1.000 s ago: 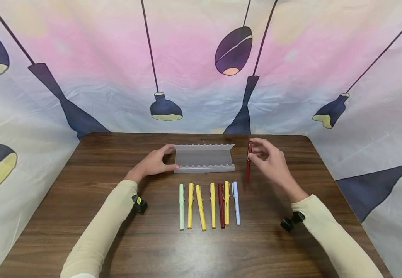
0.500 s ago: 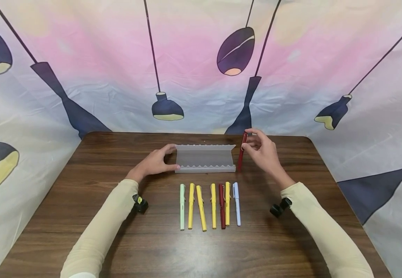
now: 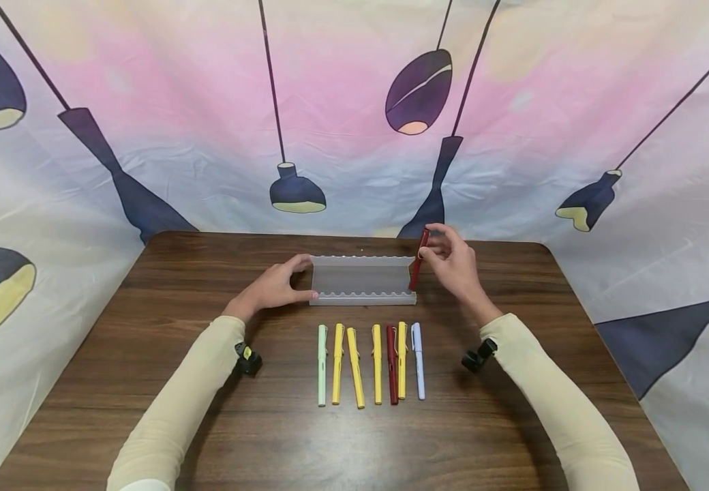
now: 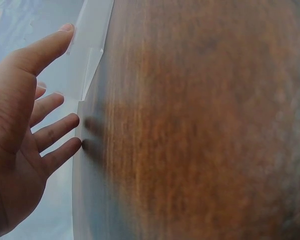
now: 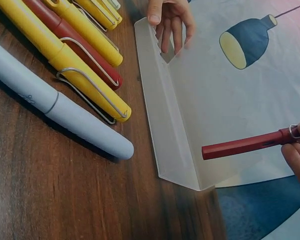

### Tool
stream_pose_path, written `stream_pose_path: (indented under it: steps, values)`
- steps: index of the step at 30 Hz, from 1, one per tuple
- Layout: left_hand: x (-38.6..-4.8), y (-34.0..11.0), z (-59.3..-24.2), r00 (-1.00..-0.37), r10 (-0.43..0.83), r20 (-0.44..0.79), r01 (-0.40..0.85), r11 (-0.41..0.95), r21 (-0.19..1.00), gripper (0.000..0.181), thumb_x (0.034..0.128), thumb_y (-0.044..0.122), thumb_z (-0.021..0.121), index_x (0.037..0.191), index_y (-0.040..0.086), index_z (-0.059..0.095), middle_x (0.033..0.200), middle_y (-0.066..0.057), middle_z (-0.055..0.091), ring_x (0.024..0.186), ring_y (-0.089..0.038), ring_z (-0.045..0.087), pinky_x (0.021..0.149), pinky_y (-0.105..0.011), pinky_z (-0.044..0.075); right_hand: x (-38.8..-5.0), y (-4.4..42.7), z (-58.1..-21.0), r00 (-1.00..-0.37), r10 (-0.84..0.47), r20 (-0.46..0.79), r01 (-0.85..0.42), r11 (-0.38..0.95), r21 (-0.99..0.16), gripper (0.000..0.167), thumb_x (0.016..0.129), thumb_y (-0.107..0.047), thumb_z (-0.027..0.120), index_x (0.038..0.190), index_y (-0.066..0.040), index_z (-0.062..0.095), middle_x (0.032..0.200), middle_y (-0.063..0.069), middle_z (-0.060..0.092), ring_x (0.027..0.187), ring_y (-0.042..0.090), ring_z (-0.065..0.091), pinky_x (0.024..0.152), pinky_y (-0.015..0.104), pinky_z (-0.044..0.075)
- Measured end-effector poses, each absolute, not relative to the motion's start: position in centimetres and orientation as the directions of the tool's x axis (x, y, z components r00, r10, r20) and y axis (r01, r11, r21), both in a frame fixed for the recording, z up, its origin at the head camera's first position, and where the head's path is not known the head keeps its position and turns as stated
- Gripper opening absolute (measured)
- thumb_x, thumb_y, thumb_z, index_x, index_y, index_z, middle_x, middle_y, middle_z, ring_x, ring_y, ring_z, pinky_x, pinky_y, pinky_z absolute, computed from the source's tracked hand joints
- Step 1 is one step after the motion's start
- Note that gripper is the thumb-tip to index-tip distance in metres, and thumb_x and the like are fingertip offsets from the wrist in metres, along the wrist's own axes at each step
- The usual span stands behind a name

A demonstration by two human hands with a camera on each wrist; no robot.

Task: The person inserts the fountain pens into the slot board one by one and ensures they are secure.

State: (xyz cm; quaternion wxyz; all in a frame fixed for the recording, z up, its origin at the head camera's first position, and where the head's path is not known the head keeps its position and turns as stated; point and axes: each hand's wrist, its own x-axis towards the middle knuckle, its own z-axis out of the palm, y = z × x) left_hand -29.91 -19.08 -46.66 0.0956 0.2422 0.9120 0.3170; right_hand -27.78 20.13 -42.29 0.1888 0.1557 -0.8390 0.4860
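A pale translucent pen tray (image 3: 363, 299) with notched long edges lies toward the back of the table. My left hand (image 3: 276, 284) holds its left end, thumb at the front corner and forefinger at the back. My right hand (image 3: 455, 267) pinches a dark red pen (image 3: 417, 266) by its clip end. The pen tilts over the tray's right end, its lower tip near the front notches; in the right wrist view the red pen (image 5: 244, 146) hangs beside the tray wall. Whether it touches the tray I cannot tell.
In front of the tray lies a row of pens: a light green pen (image 3: 322, 368), several yellow pens (image 3: 337, 368), another dark red pen (image 3: 393, 368) and a light blue pen (image 3: 418, 365). A patterned cloth (image 3: 219, 157) hangs behind the wooden table (image 3: 268, 436).
My right hand has carried the red pen left and away from me, from beside the tray to over its right end. The left hand stays at the tray.
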Motion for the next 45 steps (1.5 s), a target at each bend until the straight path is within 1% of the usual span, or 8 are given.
stream_pose_path:
  steps: [7, 12, 19, 24, 30, 33, 40, 45]
  values:
    - [-30.0, -19.1, -46.8, -0.866, 0.501, -0.014, 0.384, 0.682, 0.622, 0.094, 0.0876, 0.051, 0.079, 0.158, 0.008, 0.033, 0.156, -0.016, 0.047, 0.143, -0.032, 0.046, 0.116, -0.055, 0.036, -28.2, 19.8, -43.2, -0.881, -0.078, 0.466, -0.442, 0.485, -0.755, 0.044, 0.094, -0.007, 0.075, 0.136, -0.007, 0.061, 0.107, 0.016, 0.076, 0.089, 0.027, 0.075, 0.072, 0.017, 0.056]
    - [-30.0, -19.1, -46.9, -0.865, 0.502, -0.010, 0.384, 0.675, 0.630, 0.094, 0.0875, 0.050, 0.079, 0.157, 0.007, 0.034, 0.156, -0.017, 0.046, 0.143, -0.033, 0.046, 0.117, -0.055, 0.036, -28.2, 19.8, -43.8, -0.883, -0.094, 0.461, -0.443, 0.492, -0.749, 0.044, 0.094, -0.008, 0.075, 0.136, -0.008, 0.061, 0.107, 0.014, 0.076, 0.089, 0.027, 0.075, 0.073, 0.019, 0.056]
    - [-29.9, -19.0, -46.7, -0.863, 0.505, -0.017, 0.383, 0.676, 0.629, 0.095, 0.0873, 0.052, 0.079, 0.158, 0.007, 0.033, 0.156, -0.018, 0.046, 0.143, -0.033, 0.046, 0.116, -0.055, 0.036, -27.8, 19.5, -44.4, -0.892, -0.130, 0.432, -0.433, 0.514, -0.741, 0.044, 0.096, -0.008, 0.073, 0.138, -0.007, 0.059, 0.109, 0.014, 0.075, 0.092, 0.026, 0.074, 0.080, 0.040, 0.061]
    - [-29.9, -19.0, -46.8, -0.866, 0.500, -0.015, 0.378, 0.673, 0.636, 0.094, 0.0875, 0.049, 0.080, 0.158, 0.008, 0.033, 0.156, -0.018, 0.046, 0.144, -0.033, 0.045, 0.117, -0.054, 0.036, -27.8, 19.5, -44.7, -0.887, -0.146, 0.438, -0.447, 0.509, -0.736, 0.044, 0.096, -0.007, 0.072, 0.138, -0.005, 0.058, 0.109, 0.016, 0.074, 0.094, 0.029, 0.074, 0.082, 0.042, 0.060]
    - [-29.8, -19.0, -46.6, -0.864, 0.503, -0.013, 0.383, 0.674, 0.632, 0.094, 0.0878, 0.047, 0.080, 0.158, 0.007, 0.033, 0.156, -0.019, 0.045, 0.144, -0.035, 0.045, 0.116, -0.057, 0.035, -27.8, 19.6, -44.7, -0.889, -0.147, 0.434, -0.443, 0.516, -0.733, 0.044, 0.095, -0.008, 0.074, 0.137, -0.008, 0.060, 0.109, 0.015, 0.074, 0.094, 0.029, 0.074, 0.081, 0.044, 0.061]
    - [-29.8, -19.0, -46.5, -0.864, 0.504, -0.014, 0.380, 0.670, 0.638, 0.094, 0.0875, 0.047, 0.080, 0.158, 0.007, 0.033, 0.156, -0.020, 0.046, 0.143, -0.036, 0.045, 0.116, -0.058, 0.035, -27.9, 19.6, -44.5, -0.888, -0.148, 0.436, -0.444, 0.526, -0.726, 0.044, 0.095, -0.008, 0.074, 0.137, -0.008, 0.062, 0.109, 0.014, 0.074, 0.094, 0.028, 0.074, 0.082, 0.045, 0.060]
    - [-29.8, -19.0, -46.5, -0.867, 0.497, -0.018, 0.370, 0.670, 0.644, 0.093, 0.0873, 0.047, 0.080, 0.157, 0.008, 0.034, 0.156, -0.018, 0.047, 0.144, -0.033, 0.045, 0.117, -0.055, 0.036, -28.5, 19.6, -44.2, -0.882, -0.145, 0.448, -0.445, 0.569, -0.691, 0.040, 0.095, -0.011, 0.074, 0.134, -0.006, 0.067, 0.108, 0.015, 0.071, 0.094, 0.029, 0.071, 0.083, 0.047, 0.059]
    - [-29.7, -19.0, -46.4, -0.864, 0.503, -0.010, 0.379, 0.665, 0.643, 0.094, 0.0872, 0.047, 0.080, 0.158, 0.007, 0.033, 0.156, -0.019, 0.046, 0.143, -0.035, 0.045, 0.116, -0.057, 0.035, -28.7, 19.6, -44.0, -0.889, -0.151, 0.433, -0.433, 0.586, -0.685, 0.039, 0.096, -0.011, 0.074, 0.134, -0.008, 0.068, 0.107, 0.015, 0.068, 0.092, 0.031, 0.071, 0.082, 0.047, 0.059]
